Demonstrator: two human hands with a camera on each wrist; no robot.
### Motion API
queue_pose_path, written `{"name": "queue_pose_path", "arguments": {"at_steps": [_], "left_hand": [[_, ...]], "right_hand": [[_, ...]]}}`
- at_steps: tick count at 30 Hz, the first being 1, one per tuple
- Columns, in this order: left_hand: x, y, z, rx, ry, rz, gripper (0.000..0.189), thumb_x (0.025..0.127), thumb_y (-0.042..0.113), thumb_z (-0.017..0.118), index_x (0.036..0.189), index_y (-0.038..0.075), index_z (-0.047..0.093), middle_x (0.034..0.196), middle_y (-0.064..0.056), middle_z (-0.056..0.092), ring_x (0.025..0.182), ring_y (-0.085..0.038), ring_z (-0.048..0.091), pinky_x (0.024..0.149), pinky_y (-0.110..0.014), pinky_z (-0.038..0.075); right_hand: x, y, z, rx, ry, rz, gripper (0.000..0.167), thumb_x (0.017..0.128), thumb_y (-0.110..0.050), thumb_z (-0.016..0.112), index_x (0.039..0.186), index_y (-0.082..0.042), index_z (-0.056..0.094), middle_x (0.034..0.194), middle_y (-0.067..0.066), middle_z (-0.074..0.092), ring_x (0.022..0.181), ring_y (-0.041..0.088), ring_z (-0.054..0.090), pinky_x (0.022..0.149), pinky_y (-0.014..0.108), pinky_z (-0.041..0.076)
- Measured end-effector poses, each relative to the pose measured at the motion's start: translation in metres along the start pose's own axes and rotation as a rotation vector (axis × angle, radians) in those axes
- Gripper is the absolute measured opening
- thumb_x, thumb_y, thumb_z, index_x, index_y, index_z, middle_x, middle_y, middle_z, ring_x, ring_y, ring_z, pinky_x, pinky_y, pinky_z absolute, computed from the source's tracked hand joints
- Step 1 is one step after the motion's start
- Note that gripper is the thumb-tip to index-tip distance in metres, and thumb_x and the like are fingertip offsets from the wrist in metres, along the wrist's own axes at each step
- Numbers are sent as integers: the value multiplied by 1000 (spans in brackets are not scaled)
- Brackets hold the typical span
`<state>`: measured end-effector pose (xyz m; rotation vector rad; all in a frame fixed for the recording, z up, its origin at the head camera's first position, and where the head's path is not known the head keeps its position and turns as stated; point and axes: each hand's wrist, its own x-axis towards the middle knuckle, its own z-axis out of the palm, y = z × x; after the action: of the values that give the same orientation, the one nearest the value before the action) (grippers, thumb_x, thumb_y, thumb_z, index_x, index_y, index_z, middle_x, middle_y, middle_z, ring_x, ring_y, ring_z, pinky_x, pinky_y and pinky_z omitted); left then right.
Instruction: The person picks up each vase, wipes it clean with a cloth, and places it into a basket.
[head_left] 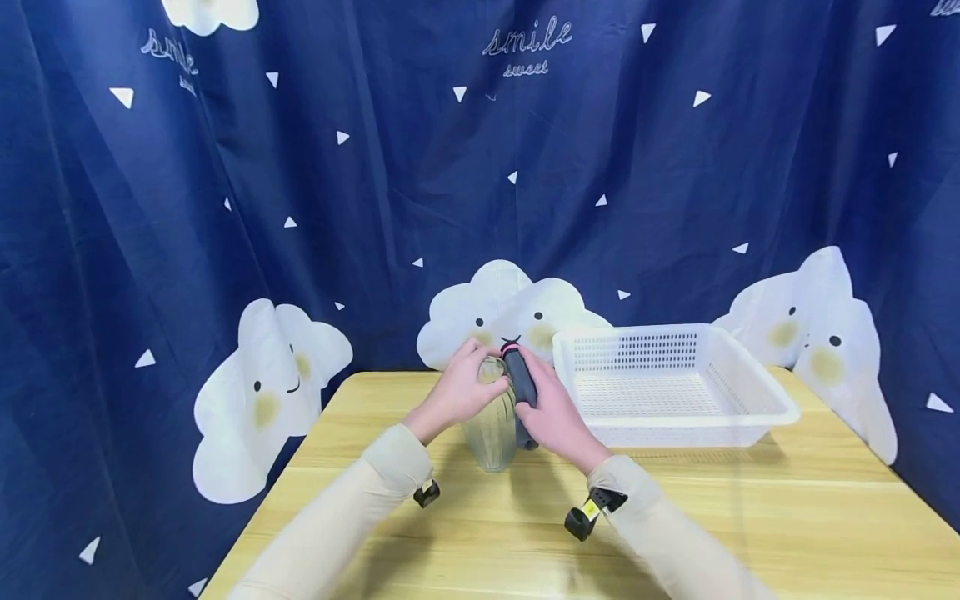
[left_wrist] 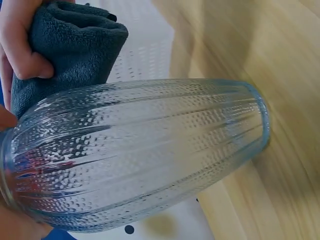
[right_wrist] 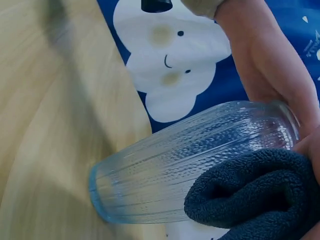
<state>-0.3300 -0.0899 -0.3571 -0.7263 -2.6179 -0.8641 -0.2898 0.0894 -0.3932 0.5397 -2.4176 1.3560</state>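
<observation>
A clear ribbed glass vase (head_left: 491,437) with a dimpled surface stands between the two hands, its narrower base low over the wooden table. Near its rim, my left hand (head_left: 461,387) grips it, thumb on one side and fingers on the other. My right hand (head_left: 555,412) holds a folded dark grey towel (left_wrist: 75,47) right beside the vase's upper part. In the right wrist view the thick rolled folds of the towel (right_wrist: 250,192) overlap the vase (right_wrist: 165,165) close to its mouth.
To the right, a white perforated plastic basket (head_left: 675,429) sits on the wooden table (head_left: 480,542). A dark blue curtain (head_left: 420,167) with white clouds and triangles hangs behind the table. Small black cameras are strapped to both wrists.
</observation>
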Motion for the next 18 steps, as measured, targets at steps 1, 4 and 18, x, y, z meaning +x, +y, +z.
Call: {"name": "queue_pose_path", "arguments": {"at_steps": [1, 4, 18], "left_hand": [[0, 0, 1, 1, 4, 2, 43, 86, 32, 65, 125, 13, 66, 108, 0, 46, 97, -18, 49, 84, -35, 45], [-1, -1, 2, 27, 17, 28, 43, 90, 38, 65, 126, 13, 64, 116, -4, 45, 104, -22, 49, 90, -40, 46], [3, -10, -3, 49, -17, 64, 60, 91, 48, 68, 134, 7, 60, 122, -5, 52, 117, -24, 51, 101, -43, 46]], "right_hand": [[0, 0, 1, -6, -5, 4, 90, 81, 3, 61, 161, -21, 26, 159, 11, 34, 136, 32, 45, 105, 49, 42], [0, 6, 6, -11, -10, 28, 91, 81, 4, 61, 161, -18, 23, 158, 15, 35, 135, 34, 45, 107, 50, 42], [-21, 51, 41, -23, -207, 189, 84, 83, 2, 62, 158, 0, 24, 150, 28, 44, 137, 40, 46, 113, 54, 36]]}}
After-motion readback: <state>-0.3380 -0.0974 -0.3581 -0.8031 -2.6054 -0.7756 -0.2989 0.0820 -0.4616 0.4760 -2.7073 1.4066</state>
